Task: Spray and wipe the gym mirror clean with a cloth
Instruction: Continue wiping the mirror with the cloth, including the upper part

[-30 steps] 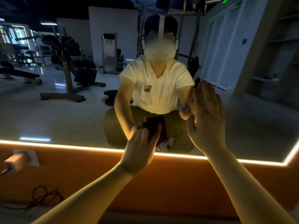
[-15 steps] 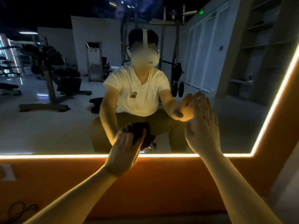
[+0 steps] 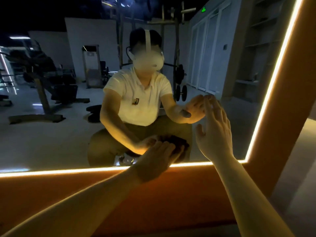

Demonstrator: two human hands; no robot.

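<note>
Hands lie apart on the glass, both flat and neither curled round anything. Left hand point(image 3: 158, 159) sits low, just above the mirror's bottom edge, its straight fingers pressing a dark cloth point(image 3: 177, 144) against the surface; the cloth shows only past the fingertips, where it merges with its own reflection. Right hand point(image 3: 214, 134) is higher and further right, palm to the mirror point(image 3: 51, 142) with fingers spread and pointing up, the tips meeting their reflected twins. Both bare forearms reach in from the lower edge of the view. A glowing light strip point(image 3: 68, 171) runs along the bottom and right edges of the mirror, meeting at 1 corner near the right wrist, and an orange wall point(image 3: 153, 202) lies below it. In the reflection a crouching person in a white shirt point(image 3: 136, 96) faces the glass, with a weight rack point(image 3: 177, 74) and dim gym machines point(image 3: 42, 79) behind.
</note>
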